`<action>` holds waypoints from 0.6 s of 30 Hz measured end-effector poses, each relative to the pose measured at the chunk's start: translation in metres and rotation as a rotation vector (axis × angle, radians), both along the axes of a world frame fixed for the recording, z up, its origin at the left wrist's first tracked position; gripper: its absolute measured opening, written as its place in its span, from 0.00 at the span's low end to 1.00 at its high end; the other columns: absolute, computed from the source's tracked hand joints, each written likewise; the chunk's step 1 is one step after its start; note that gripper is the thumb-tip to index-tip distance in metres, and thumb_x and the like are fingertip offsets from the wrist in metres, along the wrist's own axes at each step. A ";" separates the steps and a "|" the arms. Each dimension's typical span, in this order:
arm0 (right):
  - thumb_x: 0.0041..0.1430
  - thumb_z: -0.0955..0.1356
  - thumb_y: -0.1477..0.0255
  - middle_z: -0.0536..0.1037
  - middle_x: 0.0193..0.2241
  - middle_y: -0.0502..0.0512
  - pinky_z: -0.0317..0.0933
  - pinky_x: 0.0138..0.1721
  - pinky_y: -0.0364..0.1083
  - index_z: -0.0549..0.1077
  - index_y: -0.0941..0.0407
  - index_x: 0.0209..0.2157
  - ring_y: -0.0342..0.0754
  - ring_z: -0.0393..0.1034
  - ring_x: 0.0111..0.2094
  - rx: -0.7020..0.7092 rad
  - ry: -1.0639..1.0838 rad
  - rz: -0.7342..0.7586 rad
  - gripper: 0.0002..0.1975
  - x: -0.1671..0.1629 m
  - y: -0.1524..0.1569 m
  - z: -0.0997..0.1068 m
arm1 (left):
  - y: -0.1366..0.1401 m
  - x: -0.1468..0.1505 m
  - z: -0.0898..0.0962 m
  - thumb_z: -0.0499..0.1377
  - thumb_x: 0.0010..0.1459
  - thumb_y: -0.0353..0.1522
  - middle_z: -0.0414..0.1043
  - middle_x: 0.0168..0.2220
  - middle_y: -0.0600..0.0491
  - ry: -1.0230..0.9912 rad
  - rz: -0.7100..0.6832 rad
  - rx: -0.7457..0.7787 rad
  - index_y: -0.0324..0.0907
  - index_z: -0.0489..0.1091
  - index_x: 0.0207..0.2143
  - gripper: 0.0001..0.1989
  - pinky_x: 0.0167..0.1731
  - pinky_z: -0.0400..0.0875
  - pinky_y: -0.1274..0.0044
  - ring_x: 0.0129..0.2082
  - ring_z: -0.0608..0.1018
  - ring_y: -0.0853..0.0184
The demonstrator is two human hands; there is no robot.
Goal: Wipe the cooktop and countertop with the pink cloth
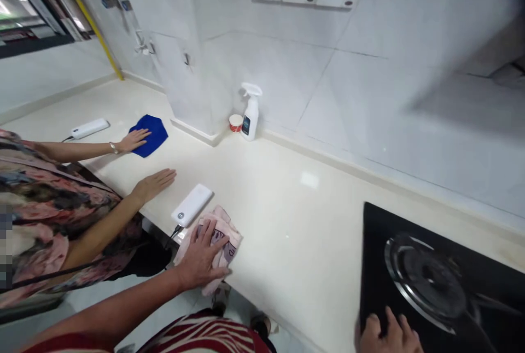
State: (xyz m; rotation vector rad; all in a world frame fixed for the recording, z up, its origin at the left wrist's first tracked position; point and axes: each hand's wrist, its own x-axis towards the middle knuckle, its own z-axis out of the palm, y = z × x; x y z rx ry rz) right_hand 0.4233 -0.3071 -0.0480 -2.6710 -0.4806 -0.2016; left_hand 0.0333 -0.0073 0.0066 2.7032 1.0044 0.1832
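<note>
My left hand (200, 260) lies on a folded pink cloth (227, 227) with dark lettering, at the front edge of the white countertop (283, 194). Its fingers are spread over the cloth and press it flat; part of the cloth hangs past the edge. At the lower right, my right hand (388, 334) rests at the near left corner of a black gas cooktop (377, 254). The fingers of that hand are apart and slightly bent, and nothing shows in them. Its palm is cut off by the frame.
A white power bank (192, 204) with a cable lies beside the cloth. Another person stands at left, one hand (137, 139) on a blue cloth (153, 134), the other (158, 181) on the counter. A second power bank (90, 128), spray bottle (251, 115) and small tub (235, 123) stand farther back.
</note>
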 end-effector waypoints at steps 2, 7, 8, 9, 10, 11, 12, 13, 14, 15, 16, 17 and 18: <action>0.65 0.57 0.54 0.63 0.66 0.64 0.48 0.61 0.75 0.67 0.50 0.62 0.68 0.54 0.67 0.008 -0.009 -0.011 0.29 -0.007 0.006 0.007 | -0.004 0.017 0.002 0.63 0.50 0.60 0.43 0.74 0.41 0.017 -0.088 -0.041 0.54 0.65 0.65 0.44 0.64 0.42 0.44 0.71 0.49 0.35; 0.66 0.58 0.57 0.64 0.66 0.64 0.48 0.62 0.71 0.68 0.51 0.61 0.65 0.53 0.67 -0.031 -0.005 -0.015 0.26 -0.012 0.010 0.012 | -0.035 0.076 0.004 0.60 0.53 0.62 0.47 0.72 0.38 -0.028 -0.443 -0.154 0.53 0.65 0.64 0.42 0.63 0.44 0.42 0.70 0.51 0.36; 0.66 0.58 0.58 0.64 0.65 0.64 0.48 0.62 0.71 0.68 0.52 0.61 0.65 0.53 0.67 -0.028 -0.013 -0.016 0.26 -0.012 0.010 0.011 | -0.045 0.091 0.003 0.58 0.55 0.61 0.48 0.72 0.39 -0.055 -0.527 -0.163 0.54 0.65 0.64 0.40 0.63 0.44 0.43 0.70 0.52 0.38; 0.65 0.59 0.59 0.64 0.65 0.64 0.48 0.61 0.71 0.68 0.52 0.61 0.65 0.53 0.67 -0.023 -0.022 -0.016 0.26 -0.011 0.010 0.010 | -0.056 0.106 0.003 0.57 0.57 0.59 0.49 0.72 0.40 -0.077 -0.609 -0.167 0.55 0.65 0.64 0.37 0.64 0.45 0.44 0.70 0.53 0.40; 0.65 0.59 0.60 0.64 0.65 0.65 0.48 0.61 0.71 0.68 0.52 0.60 0.65 0.53 0.67 -0.018 -0.029 -0.016 0.26 -0.010 0.010 0.010 | -0.067 0.122 0.003 0.57 0.59 0.58 0.49 0.72 0.41 -0.084 -0.686 -0.165 0.56 0.66 0.63 0.34 0.64 0.45 0.46 0.70 0.54 0.42; 0.65 0.59 0.60 0.65 0.65 0.64 0.48 0.62 0.70 0.68 0.53 0.60 0.65 0.53 0.67 -0.014 -0.034 -0.014 0.25 -0.010 0.010 0.009 | -0.079 0.137 0.003 0.57 0.60 0.56 0.50 0.72 0.42 -0.081 -0.762 -0.158 0.56 0.67 0.62 0.31 0.65 0.46 0.47 0.70 0.55 0.44; 0.65 0.59 0.60 0.65 0.65 0.64 0.48 0.62 0.70 0.68 0.53 0.60 0.65 0.53 0.67 -0.010 -0.037 -0.013 0.25 -0.009 0.009 0.008 | -0.092 0.153 0.003 0.57 0.61 0.54 0.51 0.72 0.45 -0.071 -0.833 -0.147 0.58 0.68 0.60 0.28 0.65 0.46 0.48 0.70 0.56 0.46; 0.65 0.59 0.60 0.65 0.65 0.64 0.47 0.62 0.70 0.69 0.53 0.60 0.65 0.54 0.67 -0.005 -0.038 -0.011 0.25 -0.009 0.009 0.007 | -0.103 0.167 0.003 0.58 0.61 0.53 0.52 0.72 0.48 -0.061 -0.892 -0.135 0.60 0.69 0.59 0.26 0.66 0.45 0.50 0.71 0.56 0.49; 0.65 0.59 0.59 0.65 0.65 0.64 0.47 0.62 0.70 0.69 0.53 0.60 0.65 0.54 0.67 -0.001 -0.039 -0.010 0.25 -0.008 0.008 0.006 | -0.114 0.179 0.004 0.58 0.61 0.52 0.52 0.72 0.52 -0.051 -0.947 -0.124 0.62 0.69 0.59 0.25 0.67 0.45 0.53 0.71 0.56 0.52; 0.65 0.59 0.59 0.65 0.65 0.63 0.47 0.62 0.69 0.69 0.53 0.59 0.65 0.54 0.67 0.004 -0.042 -0.007 0.26 -0.008 0.007 0.005 | -0.124 0.189 0.004 0.60 0.60 0.52 0.53 0.72 0.55 -0.042 -0.988 -0.116 0.64 0.70 0.58 0.24 0.67 0.45 0.55 0.71 0.55 0.54; 0.65 0.59 0.59 0.65 0.65 0.63 0.46 0.63 0.69 0.69 0.53 0.59 0.65 0.54 0.67 0.008 -0.044 -0.002 0.26 -0.008 0.007 0.004 | -0.131 0.197 0.004 0.61 0.59 0.51 0.54 0.71 0.58 -0.036 -1.017 -0.107 0.66 0.70 0.58 0.24 0.68 0.45 0.57 0.72 0.54 0.55; 0.65 0.59 0.58 0.65 0.65 0.63 0.46 0.63 0.69 0.69 0.53 0.60 0.64 0.53 0.67 0.012 -0.047 0.004 0.26 -0.008 0.006 0.004 | -0.137 0.201 0.005 0.62 0.58 0.50 0.54 0.71 0.60 -0.035 -1.039 -0.092 0.66 0.69 0.58 0.25 0.68 0.46 0.58 0.72 0.54 0.57; 0.66 0.59 0.58 0.65 0.65 0.64 0.46 0.63 0.68 0.69 0.54 0.60 0.64 0.53 0.67 0.016 -0.050 0.009 0.26 -0.008 0.006 0.004 | -0.140 0.203 0.005 0.62 0.58 0.48 0.54 0.71 0.59 -0.041 -1.051 -0.074 0.66 0.70 0.58 0.25 0.68 0.46 0.58 0.72 0.54 0.57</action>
